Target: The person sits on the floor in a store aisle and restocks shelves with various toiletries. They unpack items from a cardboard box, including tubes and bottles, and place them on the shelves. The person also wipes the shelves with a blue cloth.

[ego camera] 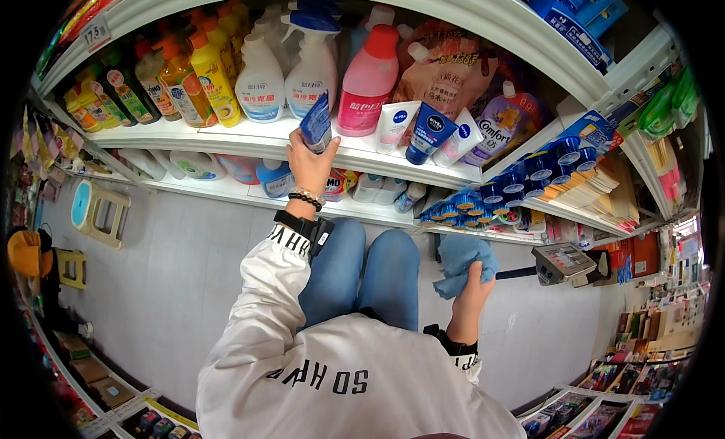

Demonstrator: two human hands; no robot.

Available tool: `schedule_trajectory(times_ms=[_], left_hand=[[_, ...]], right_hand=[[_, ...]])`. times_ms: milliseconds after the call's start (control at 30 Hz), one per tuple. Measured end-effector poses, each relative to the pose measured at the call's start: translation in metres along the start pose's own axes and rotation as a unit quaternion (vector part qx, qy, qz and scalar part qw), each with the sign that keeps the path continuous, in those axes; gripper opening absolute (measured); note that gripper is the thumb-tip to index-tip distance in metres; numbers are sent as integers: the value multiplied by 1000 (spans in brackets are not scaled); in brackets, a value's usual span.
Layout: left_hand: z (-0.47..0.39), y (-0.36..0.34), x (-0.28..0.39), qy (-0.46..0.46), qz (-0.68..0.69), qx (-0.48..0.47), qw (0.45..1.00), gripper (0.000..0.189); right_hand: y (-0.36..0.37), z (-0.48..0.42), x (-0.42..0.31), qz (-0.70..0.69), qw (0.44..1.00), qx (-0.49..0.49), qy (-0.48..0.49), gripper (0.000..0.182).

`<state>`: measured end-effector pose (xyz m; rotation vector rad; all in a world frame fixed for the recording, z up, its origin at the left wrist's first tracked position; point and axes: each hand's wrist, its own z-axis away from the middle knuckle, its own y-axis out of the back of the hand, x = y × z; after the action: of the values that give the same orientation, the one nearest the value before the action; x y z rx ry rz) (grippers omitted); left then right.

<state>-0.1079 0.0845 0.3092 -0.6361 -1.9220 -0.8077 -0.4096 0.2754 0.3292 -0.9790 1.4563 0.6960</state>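
Observation:
My left hand (310, 162) grips a dark blue squeeze tube (317, 123), held upright at the front edge of the white shelf (243, 134). Behind that tube stand white spray bottles (311, 76) and a pink bottle with a red cap (368, 82). To its right, three Nivea tubes rest on the shelf: a white one (395, 127), a dark blue one (429, 134) and another white one (460, 138). Off to the right, over the floor, a crumpled blue cloth (463, 263) is held in my right hand (474, 286).
Yellow and orange pump bottles (212, 82) line the shelf's left part. A purple Comfort pouch (501, 127) stands at the right end. Below runs a lower shelf with bottles (276, 178). A weighing scale (561, 263) is to the right, a plastic stool (99, 212) to the left.

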Motion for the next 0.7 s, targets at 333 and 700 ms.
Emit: schedule_trajectory(times_ms=[333,700], left_hand=[[-10,-33,-4,12,-162,13,987,68],[60,12,9,28,199,-149,968,50]], right_hand=[[14,9,1,35,998,15,-44,33],[6,-14,5,-2,996,-84,-17,34]])
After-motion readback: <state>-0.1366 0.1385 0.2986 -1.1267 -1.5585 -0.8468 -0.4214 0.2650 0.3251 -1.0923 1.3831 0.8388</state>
